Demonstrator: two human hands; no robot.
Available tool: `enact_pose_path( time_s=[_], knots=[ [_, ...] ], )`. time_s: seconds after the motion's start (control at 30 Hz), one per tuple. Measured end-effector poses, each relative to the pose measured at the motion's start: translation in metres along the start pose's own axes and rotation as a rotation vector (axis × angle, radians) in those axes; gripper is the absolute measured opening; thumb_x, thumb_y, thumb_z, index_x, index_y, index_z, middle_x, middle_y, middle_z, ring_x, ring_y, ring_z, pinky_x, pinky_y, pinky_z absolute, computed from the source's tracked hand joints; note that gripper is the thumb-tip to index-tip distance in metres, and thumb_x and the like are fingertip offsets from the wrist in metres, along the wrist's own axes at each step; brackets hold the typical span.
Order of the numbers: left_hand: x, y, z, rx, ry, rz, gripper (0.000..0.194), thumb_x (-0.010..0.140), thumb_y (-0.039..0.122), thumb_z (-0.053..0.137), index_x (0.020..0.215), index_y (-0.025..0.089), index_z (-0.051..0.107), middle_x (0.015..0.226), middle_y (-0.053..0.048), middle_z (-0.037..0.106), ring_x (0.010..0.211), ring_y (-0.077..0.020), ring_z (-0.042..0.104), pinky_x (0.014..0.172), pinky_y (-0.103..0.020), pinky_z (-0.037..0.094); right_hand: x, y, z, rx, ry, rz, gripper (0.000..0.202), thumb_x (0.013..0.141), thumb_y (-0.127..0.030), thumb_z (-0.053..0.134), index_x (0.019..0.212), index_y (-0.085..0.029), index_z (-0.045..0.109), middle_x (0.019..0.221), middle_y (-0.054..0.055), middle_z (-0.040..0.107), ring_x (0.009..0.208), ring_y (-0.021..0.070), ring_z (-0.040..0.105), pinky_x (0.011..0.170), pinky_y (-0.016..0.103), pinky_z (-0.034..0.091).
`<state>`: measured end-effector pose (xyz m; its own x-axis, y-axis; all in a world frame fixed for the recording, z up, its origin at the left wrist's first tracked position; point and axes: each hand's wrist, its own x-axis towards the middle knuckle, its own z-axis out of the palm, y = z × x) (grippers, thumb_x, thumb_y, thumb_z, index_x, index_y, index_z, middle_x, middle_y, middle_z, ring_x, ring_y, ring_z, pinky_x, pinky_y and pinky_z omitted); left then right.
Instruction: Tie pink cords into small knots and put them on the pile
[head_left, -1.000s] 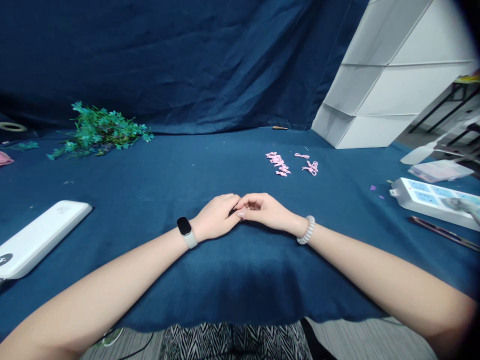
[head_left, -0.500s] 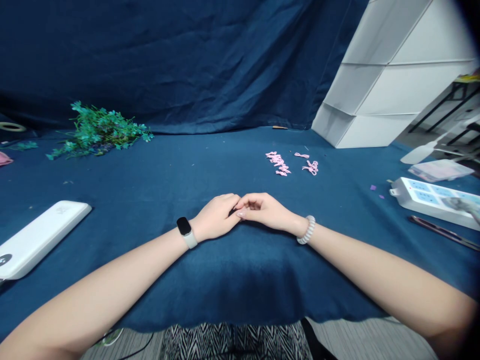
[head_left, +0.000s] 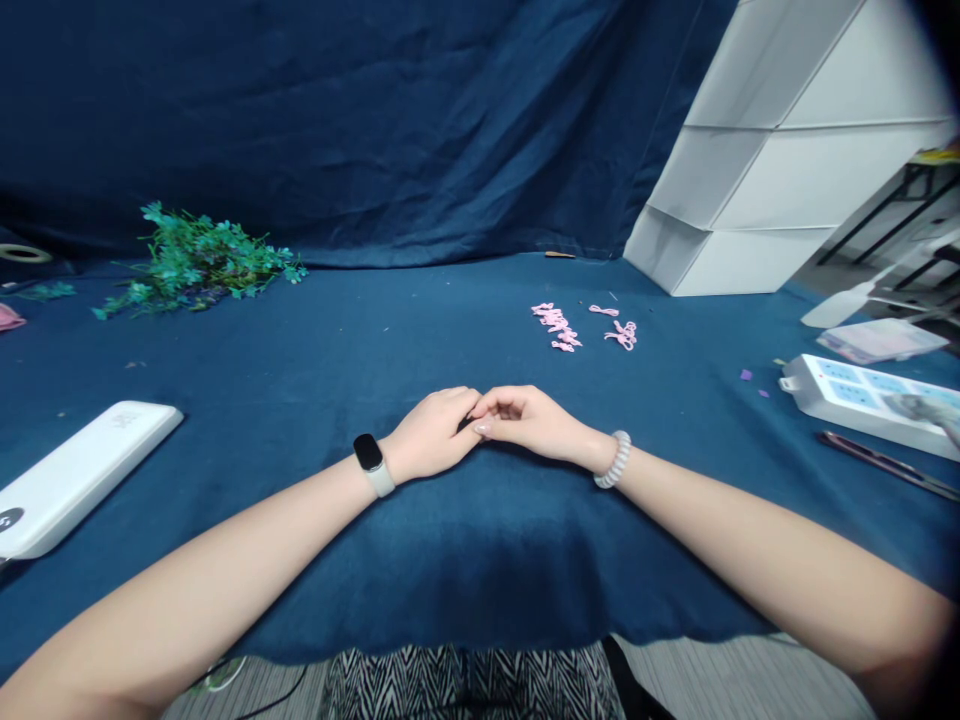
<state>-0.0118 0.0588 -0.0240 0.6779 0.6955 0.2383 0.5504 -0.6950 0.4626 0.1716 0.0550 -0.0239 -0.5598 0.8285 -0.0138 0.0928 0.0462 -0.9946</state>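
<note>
My left hand [head_left: 435, 435], with a light-banded dark-faced wristband [head_left: 373, 465] behind it, rests back up on the blue cloth. Its fingers are folded in and partly hidden. My right hand [head_left: 536, 422] meets it fingertip to fingertip, the fingers curled and the thumb against the left hand's thumb tip. A pale coiled bracelet [head_left: 615, 460] circles the right wrist. Between the two hands only a dark gap shows, with no object in it. Beyond the right hand lie several small pink cord loops [head_left: 556, 326], apart from both hands.
At the back left lies a bunch of blue-green artificial flowers [head_left: 206, 260]. A white device [head_left: 90, 475] is at the left. On the right are a power strip [head_left: 847, 398], dark tweezers [head_left: 889, 463] and a clear plastic box [head_left: 881, 341]. White boxes [head_left: 772, 190] rise behind.
</note>
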Motion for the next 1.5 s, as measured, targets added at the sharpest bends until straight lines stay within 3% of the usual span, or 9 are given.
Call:
enact_pose_path(
  time_s=[1.5],
  knots=[
    [-0.0001,0.0005,0.0000,0.001,0.007,0.004,0.021,0.093,0.032,0.044,0.079,0.018,0.047,0.078,-0.003,0.055,0.073,-0.0167,0.050,0.068,-0.031,0.041,0.0004,-0.0005,0.0004,-0.013,0.003,-0.006,0.019,0.075,-0.030,0.071,0.085,-0.016,0.064,0.075,-0.001,0.062,0.069,0.0096,0.056,0.071,0.027,0.046]
  ],
)
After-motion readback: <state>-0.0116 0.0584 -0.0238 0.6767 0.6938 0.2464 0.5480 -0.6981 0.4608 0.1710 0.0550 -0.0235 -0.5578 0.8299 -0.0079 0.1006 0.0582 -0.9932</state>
